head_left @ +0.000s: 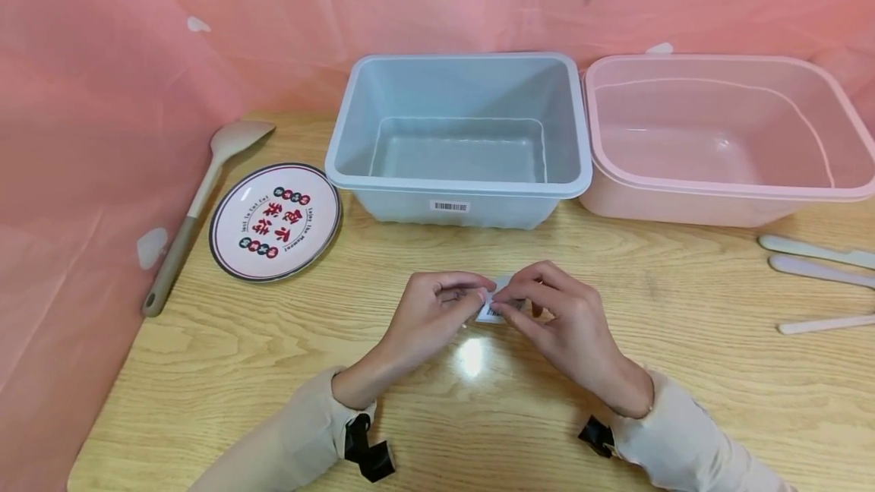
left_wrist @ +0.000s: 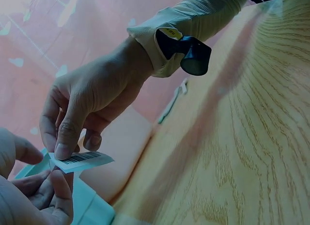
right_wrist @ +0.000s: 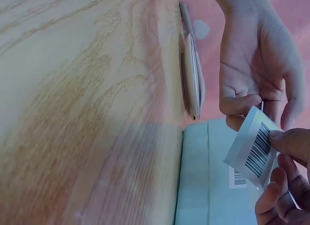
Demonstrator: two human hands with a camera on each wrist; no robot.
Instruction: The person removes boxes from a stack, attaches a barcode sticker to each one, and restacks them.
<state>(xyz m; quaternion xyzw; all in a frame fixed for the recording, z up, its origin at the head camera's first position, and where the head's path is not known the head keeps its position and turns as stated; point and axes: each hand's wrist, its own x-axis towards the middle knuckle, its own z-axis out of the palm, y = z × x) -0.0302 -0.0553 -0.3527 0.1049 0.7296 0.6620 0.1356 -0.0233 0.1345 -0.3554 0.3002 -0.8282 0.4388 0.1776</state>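
— Barcode label point(head_left: 494, 308): where does it sit, and who has it?

— Both hands have it, in front of the blue bin point(head_left: 459, 139) and raised a little off the tabletop point(head_left: 239, 355). The left hand point(head_left: 429, 317) pinches one end between thumb and forefinger, and the right hand point(head_left: 560, 321) pinches the other end the same way.

— Why two hands for something so slight?

— My reading is that a thin, limp strip curls or sticks to itself unless both ends are held. The left wrist view shows it stretched nearly flat between the fingertips, barcode upward; the right wrist view shows it tilted, stripes facing that camera.

— Are the other fingers doing anything?

— They curl loosely beside the pinch and hold nothing else.

— Does that bin carry a label too?

— Yes, a second barcode sticker point(head_left: 450, 206) sits on its front wall, facing the person, straight beyond the hands.

— What else lies around the bin?

— To its right, touching or nearly so, stands a pink bin point(head_left: 724, 135). To its left a printed plate point(head_left: 275, 220) lies flat on the tabletop, and further left again a long-handled spatula point(head_left: 198, 200) lies just beside the plate. Right of the bin and nearer the person, three pale utensils point(head_left: 820, 279) lie side by side, well apart from the hands.
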